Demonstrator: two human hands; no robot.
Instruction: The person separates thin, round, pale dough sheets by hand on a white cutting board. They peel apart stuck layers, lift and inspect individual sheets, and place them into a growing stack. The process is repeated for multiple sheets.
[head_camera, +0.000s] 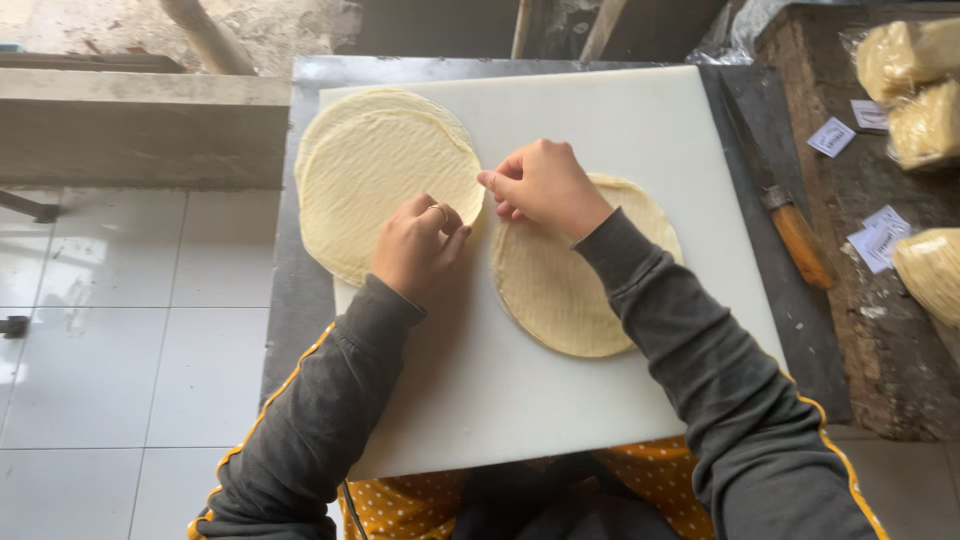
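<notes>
Both grey sleeves (690, 360) angle inward; left hand (418, 248) and right hand (545, 185) each pinch the left flatbread stack's (385, 170) edge, beside 1 right stack (560, 290).

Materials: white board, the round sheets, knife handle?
White board: likely plastic, smooth, matte, uniform white. Round sheets: thin raw dough by the look, pale yellow, fine ridged texture, floppy edges. Knife handle: probably wood, orange-brown, slight sheen.

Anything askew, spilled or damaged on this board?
Nothing spilled or torn. The left stack is slightly askew, a lower round peeking out at its top edge. Both hands, left and right, pinch at its right rim. The knife lies off the board.
</notes>
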